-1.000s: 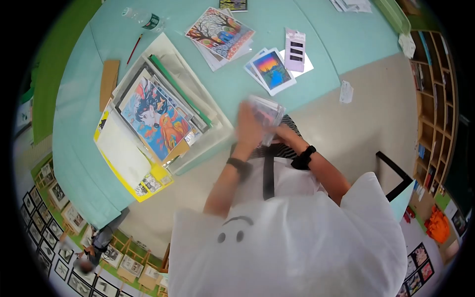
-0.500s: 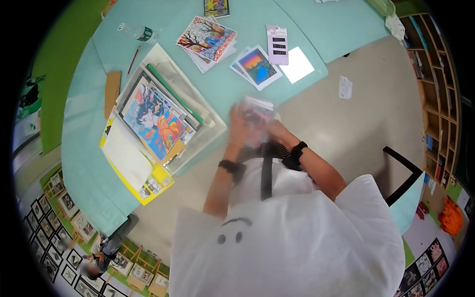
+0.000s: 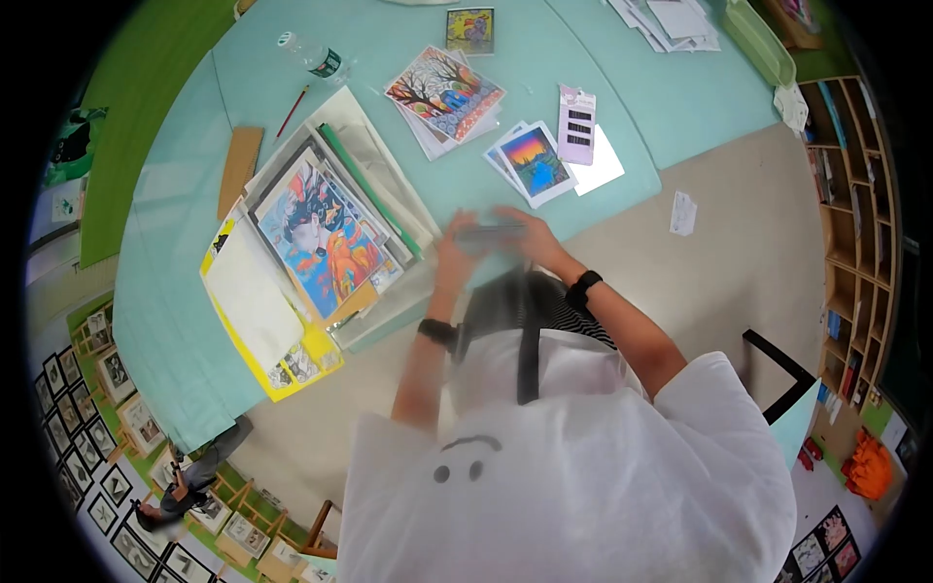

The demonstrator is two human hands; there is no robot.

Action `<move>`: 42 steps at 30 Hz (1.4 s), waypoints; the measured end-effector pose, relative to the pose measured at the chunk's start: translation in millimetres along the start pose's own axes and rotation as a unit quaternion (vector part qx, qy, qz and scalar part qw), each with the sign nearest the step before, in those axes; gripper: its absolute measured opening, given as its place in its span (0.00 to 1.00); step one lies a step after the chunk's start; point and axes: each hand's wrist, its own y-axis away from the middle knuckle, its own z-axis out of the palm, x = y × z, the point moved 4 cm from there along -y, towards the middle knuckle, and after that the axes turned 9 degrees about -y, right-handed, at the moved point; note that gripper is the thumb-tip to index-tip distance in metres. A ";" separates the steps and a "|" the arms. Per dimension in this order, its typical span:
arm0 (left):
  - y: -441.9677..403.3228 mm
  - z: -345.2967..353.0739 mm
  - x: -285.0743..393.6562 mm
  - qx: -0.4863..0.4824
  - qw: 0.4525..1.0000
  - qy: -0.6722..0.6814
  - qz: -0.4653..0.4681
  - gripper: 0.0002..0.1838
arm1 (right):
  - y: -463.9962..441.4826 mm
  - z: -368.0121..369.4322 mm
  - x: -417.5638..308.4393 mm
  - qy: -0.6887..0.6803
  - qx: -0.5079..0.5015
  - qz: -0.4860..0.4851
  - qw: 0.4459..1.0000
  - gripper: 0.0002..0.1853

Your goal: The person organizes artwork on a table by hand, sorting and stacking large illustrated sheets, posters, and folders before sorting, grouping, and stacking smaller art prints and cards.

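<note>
Between my left hand (image 3: 455,251) and my right hand (image 3: 536,238) is a thin stack of picture cards (image 3: 492,232), turned nearly edge-on and blurred by motion. My fingers close on it from both ends, just off the table's near edge. Beyond my hands lie a small sunset-coloured picture print (image 3: 537,165) on other prints, a lilac card of black clips (image 3: 577,126) and a blank white sheet (image 3: 599,163). Farther back, a print of black trees (image 3: 445,92) tops another pile. Left of my hands, a colourful portrait print (image 3: 326,238) rests on a thick pile of papers and folders.
On the pale green table (image 3: 170,291) are a water bottle (image 3: 313,58), a red pencil (image 3: 292,112), a brown cardboard strip (image 3: 239,173) and a yellow-edged folder (image 3: 255,301). A paper (image 3: 683,214) lies on the floor. Shelves (image 3: 847,223) stand right; another person (image 3: 185,491) is at lower left.
The stack has gone from face-up to nearly edge-on between my hands. My view has shifted, so the table things appear lower and farther right. The other person has changed posture.
</note>
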 end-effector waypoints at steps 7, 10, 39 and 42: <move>-2.9 6.2 -15.4 0.054 0.992 0.112 -0.017 0.25 | 1.4 0.9 18.6 0.032 0.058 -0.001 0.998 0.28; -0.5 16.2 -21.2 0.057 0.995 0.082 -0.021 0.25 | 0.7 -3.0 24.4 0.066 0.034 -0.022 0.997 0.26; -246.5 -26.5 -17.1 0.280 0.863 -0.300 -0.295 0.41 | -292.7 -51.2 -48.8 0.292 0.081 0.075 0.950 0.22; -251.8 -25.5 -55.2 0.264 0.891 -0.275 -0.248 0.45 | -290.6 -42.9 -41.8 0.351 0.107 0.042 0.929 0.19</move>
